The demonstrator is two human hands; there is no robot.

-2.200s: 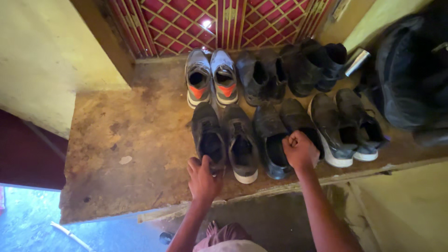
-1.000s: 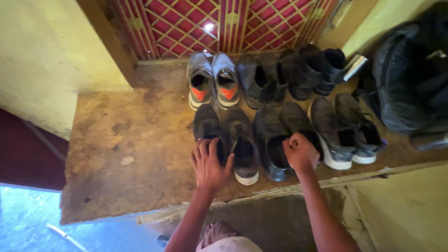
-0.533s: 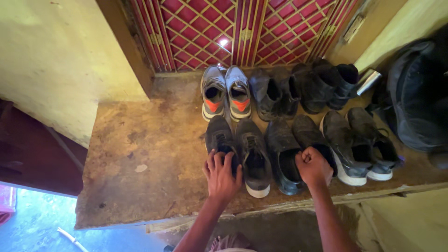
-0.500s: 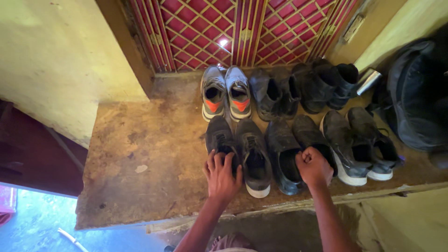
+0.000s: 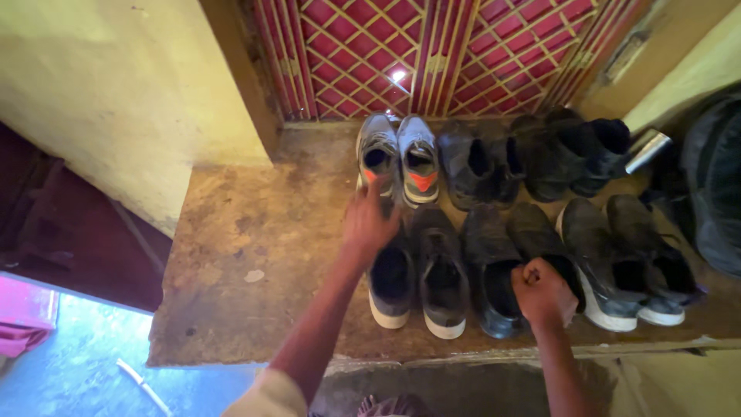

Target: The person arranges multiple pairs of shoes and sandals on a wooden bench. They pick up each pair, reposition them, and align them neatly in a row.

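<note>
Ledge: worn, stained brown stone ledge (image 5: 255, 255) before a red door with a gold lattice grille (image 5: 432, 54); it carries two rows of shoes.
Bag: dark bulky fabric bag (image 5: 714, 185) at the far right edge, beside the shoes; no label or sign can be made out on it or anywhere else.
Back row: grey sneakers with orange tongue patches (image 5: 397, 158) at left, then two dark pairs toward the right.
Front row: dark grey sneakers with white soles (image 5: 417, 282) at left, black slip-on shoes (image 5: 502, 270) in the middle, grey worn sneakers with white soles (image 5: 625, 270) at right.
Left hand: left hand (image 5: 369, 222) raised over the gap between the front-left sneaker and the orange-patched pair; fingers spread and released, holding nothing.
Right hand: right hand (image 5: 543, 292) clenched at the heel opening of the right black slip-on shoe, apparently gripping its rim.
Step in hand: judged to be arranging the rows, the left hand reaching toward the back pair.
Next move: likely calls for lowering the open fingers onto a sneaker's collar and closing them.
Metal item: small shiny cylinder (image 5: 647, 149) beside the back-right shoes; kind unclear.
</note>
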